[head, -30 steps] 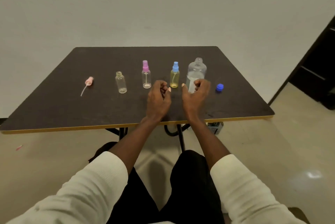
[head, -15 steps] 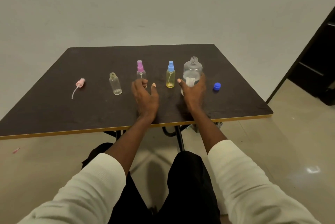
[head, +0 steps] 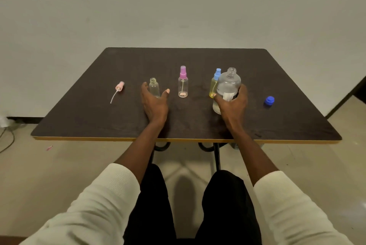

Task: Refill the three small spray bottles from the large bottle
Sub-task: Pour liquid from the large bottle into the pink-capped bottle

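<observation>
Right hand (head: 232,104) covers the lower front of the large bottle (head: 227,86), fingers and thumb wrapped round its body, so the base and most of the white label are hidden; can't tell if the base is on the table (head: 198,126) or just off it. Bottle is clear, uncapped, neck threads showing, liquid level hard to read. It overlaps the yellow spray bottle (head: 213,86) behind it, blue sprayer top showing, right side hidden. Left hand (head: 155,104) is spread wide, thumb and fingers either side of the open small bottle (head: 154,88); bottom of that bottle is hidden behind the hand, contact unclear, no grip visible. That bottle is clear, no top, looks near empty. Its pink sprayer (head: 119,87) lies flat well to the left, dip tube pointing toward the near edge. Purple-topped spray bottle (head: 183,84) stands upright between the hands, clear, near empty. Blue cap (head: 269,100) sits alone on the right. Forearms bare, white sleeves cut off at frame bottom.
</observation>
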{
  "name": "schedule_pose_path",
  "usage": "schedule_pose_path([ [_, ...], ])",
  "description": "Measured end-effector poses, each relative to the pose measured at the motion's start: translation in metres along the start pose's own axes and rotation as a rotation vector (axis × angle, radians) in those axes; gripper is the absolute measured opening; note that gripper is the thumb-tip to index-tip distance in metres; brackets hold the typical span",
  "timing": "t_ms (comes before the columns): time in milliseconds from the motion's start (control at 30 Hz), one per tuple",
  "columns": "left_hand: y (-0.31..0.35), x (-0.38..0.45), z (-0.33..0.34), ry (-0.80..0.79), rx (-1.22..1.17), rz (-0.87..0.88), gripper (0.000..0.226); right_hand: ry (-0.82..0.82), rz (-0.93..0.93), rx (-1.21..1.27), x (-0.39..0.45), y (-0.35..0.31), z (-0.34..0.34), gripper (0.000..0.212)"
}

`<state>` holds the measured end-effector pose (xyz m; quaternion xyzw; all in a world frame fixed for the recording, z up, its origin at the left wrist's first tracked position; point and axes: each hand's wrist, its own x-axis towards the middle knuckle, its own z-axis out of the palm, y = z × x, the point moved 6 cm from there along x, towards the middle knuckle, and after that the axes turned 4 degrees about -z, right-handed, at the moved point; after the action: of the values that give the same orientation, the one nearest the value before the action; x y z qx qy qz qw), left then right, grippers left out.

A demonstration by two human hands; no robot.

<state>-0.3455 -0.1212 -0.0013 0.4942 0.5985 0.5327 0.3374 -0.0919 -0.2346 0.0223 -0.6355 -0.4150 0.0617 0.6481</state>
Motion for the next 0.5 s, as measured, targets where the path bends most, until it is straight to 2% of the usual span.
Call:
schedule_pose_path([
  [100,0.006,-0.003,-0.003,0.031,-0.021,0.042,0.043,-0.042,0.005,0.018,-0.003,0.0,0.007,0.068],
  [167,0.007,-0.006,-0.003,0.013,-0.036,0.031,0.031,-0.07,-0.001,0.022,-0.004,0.0,0.01,0.071],
  [267,0.011,-0.016,0.003,-0.082,-0.018,0.094,0.029,-0.093,0.007,0.031,-0.004,-0.002,0.01,0.076],
  [400,0.02,-0.035,0.029,-0.359,0.046,0.182,0.03,-0.067,0.017,0.027,0.001,-0.005,0.004,0.071],
  [500,0.026,-0.05,0.047,-0.483,0.024,0.188,0.032,-0.094,0.034,0.027,0.004,-0.009,0.002,0.066],
])
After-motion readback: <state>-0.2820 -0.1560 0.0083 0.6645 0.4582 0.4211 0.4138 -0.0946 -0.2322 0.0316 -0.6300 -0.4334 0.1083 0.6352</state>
